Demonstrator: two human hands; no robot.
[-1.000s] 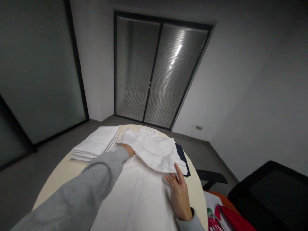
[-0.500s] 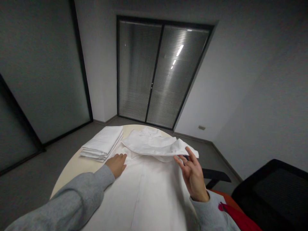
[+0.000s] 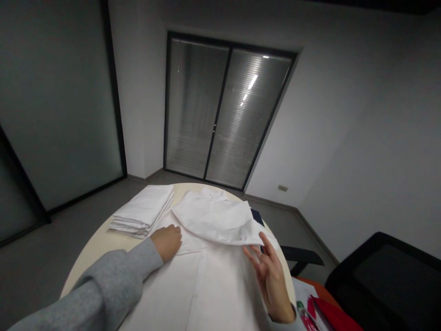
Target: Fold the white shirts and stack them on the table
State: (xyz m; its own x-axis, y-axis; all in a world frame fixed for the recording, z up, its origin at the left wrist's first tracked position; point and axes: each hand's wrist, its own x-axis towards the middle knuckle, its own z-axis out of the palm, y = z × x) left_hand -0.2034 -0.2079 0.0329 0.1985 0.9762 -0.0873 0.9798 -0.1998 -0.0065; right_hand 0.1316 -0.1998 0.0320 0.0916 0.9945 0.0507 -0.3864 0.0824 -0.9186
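A white shirt (image 3: 206, 276) lies spread on a round cream table (image 3: 99, 243). Its upper part, a folded-over sleeve (image 3: 220, 220), is laid across the chest. My left hand (image 3: 167, 241) rests on the shirt near the left shoulder with fingers curled down onto the cloth. At the sleeve's lower right corner is my right hand (image 3: 270, 271), fingers apart, fingertips touching the cloth's edge.
A stack of folded white cloth (image 3: 143, 210) sits at the table's back left. A dark garment (image 3: 257, 216) peeks out behind the shirt on the right. A black chair (image 3: 386, 276) and red items (image 3: 330, 315) are at the lower right.
My right hand has lowered the lifted sleeve down onto the shirt. My left hand has stayed on the left shoulder area after drawing back from under the cloth.
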